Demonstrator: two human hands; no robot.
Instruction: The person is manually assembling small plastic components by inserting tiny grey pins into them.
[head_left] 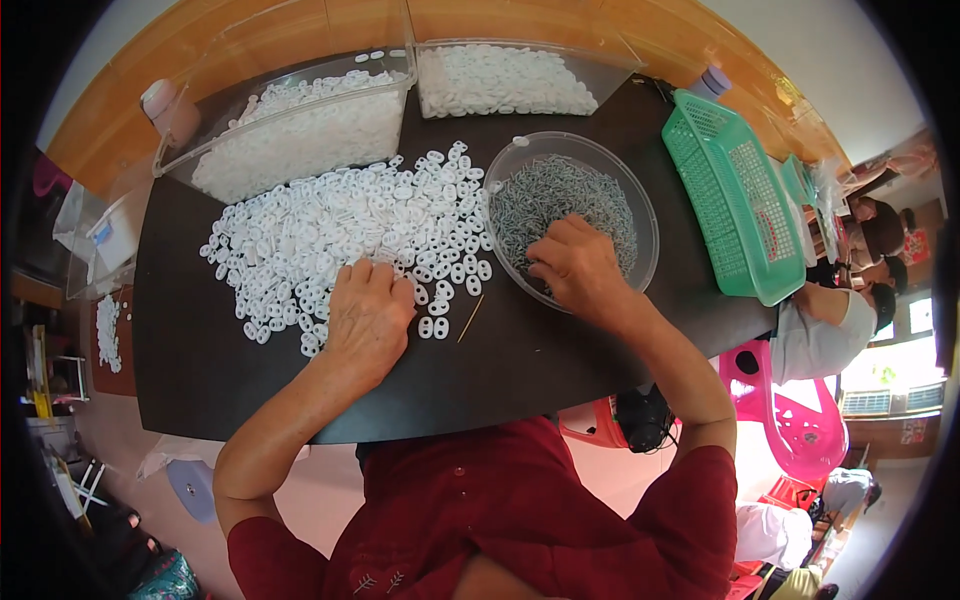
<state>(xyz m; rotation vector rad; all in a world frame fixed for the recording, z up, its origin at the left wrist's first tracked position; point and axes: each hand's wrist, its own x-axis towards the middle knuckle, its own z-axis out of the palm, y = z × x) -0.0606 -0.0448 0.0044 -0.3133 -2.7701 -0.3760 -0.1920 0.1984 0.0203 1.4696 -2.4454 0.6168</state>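
White two-holed pieces (310,225) are heaped under and beyond the left hand (368,312), its fingers curled. Grey screws (560,190) in a round tub (653,235) are touched by the right hand (582,262), its fingers bunched. Whether anything is pinched cannot be told. Marks on the red sheet (915,246), well right of both hands, cannot be read.

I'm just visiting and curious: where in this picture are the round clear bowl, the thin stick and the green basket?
Round clear bowl (649,232): head view, on its right-hand wall.
Thin stick (470,319): head view, midway along its length.
Green basket (711,215): head view, on its left side wall.
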